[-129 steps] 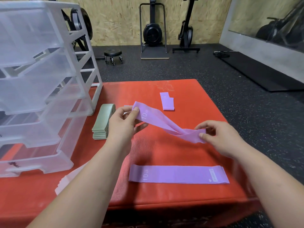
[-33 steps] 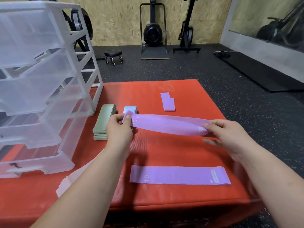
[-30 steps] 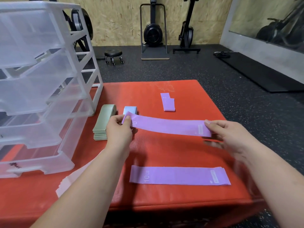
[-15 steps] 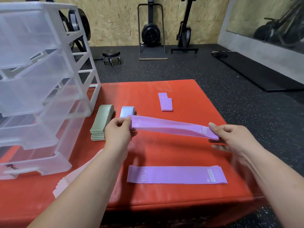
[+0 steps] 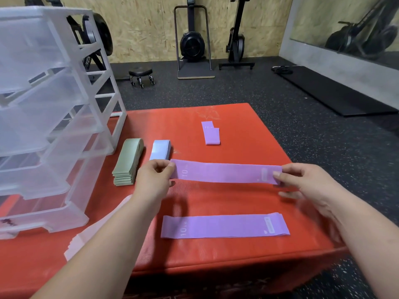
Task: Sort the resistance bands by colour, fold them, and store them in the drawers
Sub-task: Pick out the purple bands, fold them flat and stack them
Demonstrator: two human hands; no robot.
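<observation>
A purple resistance band (image 5: 224, 172) is stretched flat just above the red mat (image 5: 241, 197). My left hand (image 5: 153, 180) pinches its left end and my right hand (image 5: 306, 182) pinches its right end. Nearer me, a second purple band (image 5: 224, 225) lies flat on the mat. A folded purple band (image 5: 211, 133) rests farther back. A stack of green bands (image 5: 127, 162) and a folded pale blue band (image 5: 160, 150) lie to the left. A pile of pink bands (image 5: 90, 238) is partly hidden under my left forearm.
A clear plastic drawer unit (image 5: 49, 117) stands on the mat's left side, its drawers pulled partly out. The mat's front edge (image 5: 237, 264) drops off close to me. Beyond lie dark gym flooring, a small wheeled stool (image 5: 141, 77) and exercise machines (image 5: 192, 42).
The twisted band has been untwisted and pulled out flat between both hands. It has come lower and a little nearer to me.
</observation>
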